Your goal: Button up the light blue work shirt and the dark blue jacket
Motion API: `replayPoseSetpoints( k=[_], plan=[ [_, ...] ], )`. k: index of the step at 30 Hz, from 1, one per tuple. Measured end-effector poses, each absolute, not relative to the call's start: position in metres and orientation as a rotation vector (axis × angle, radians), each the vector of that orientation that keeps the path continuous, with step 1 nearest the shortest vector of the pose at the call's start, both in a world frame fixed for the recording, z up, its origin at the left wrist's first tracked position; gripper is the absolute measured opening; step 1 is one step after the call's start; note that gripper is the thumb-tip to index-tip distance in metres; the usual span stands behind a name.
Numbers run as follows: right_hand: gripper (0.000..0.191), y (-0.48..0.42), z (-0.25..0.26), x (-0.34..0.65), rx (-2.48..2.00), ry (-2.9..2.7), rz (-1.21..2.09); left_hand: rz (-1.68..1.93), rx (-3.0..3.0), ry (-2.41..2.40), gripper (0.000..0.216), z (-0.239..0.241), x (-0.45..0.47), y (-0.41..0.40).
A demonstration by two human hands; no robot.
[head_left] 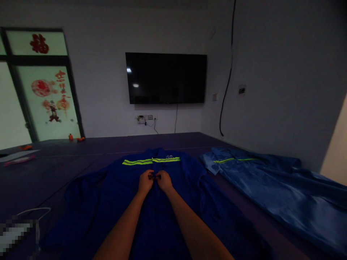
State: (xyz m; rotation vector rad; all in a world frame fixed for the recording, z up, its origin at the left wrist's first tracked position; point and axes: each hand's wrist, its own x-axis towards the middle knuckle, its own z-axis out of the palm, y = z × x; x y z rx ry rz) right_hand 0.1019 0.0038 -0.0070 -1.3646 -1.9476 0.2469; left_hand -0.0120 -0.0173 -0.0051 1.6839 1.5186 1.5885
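A dark blue work jacket (114, 195) with a yellow-green reflective stripe lies spread flat on the dark table (54, 162) in front of me. My left hand (145, 181) and my right hand (164, 180) meet at the jacket's front opening in the middle of the chest. Both pinch the cloth edges there, fingers closed, thumbs nearly touching. What lies between the fingertips is too small and dark to make out.
A lighter blue jacket (271, 187) with the same stripe lies to the right along the wall. A white cable (35, 211) curls at the near left. Pink and orange items (20, 159) sit far left. A black TV (166, 78) hangs on the far wall.
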Motion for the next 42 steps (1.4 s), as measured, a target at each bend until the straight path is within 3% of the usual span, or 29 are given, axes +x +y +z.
replayPoseSetpoints(
  k=[12, 42],
  plan=[
    [0.011, 0.003, -0.004, 0.102, -1.389, -1.951, 0.220, 1.604, 1.667, 1.489, 0.035, -0.006, -0.013, -0.015],
    [0.013, 0.002, -0.003, 0.100, -1.438, -1.991, 0.153, 1.588, 1.613, 1.498, 0.026, -0.010, -0.016, -0.006]
  ],
)
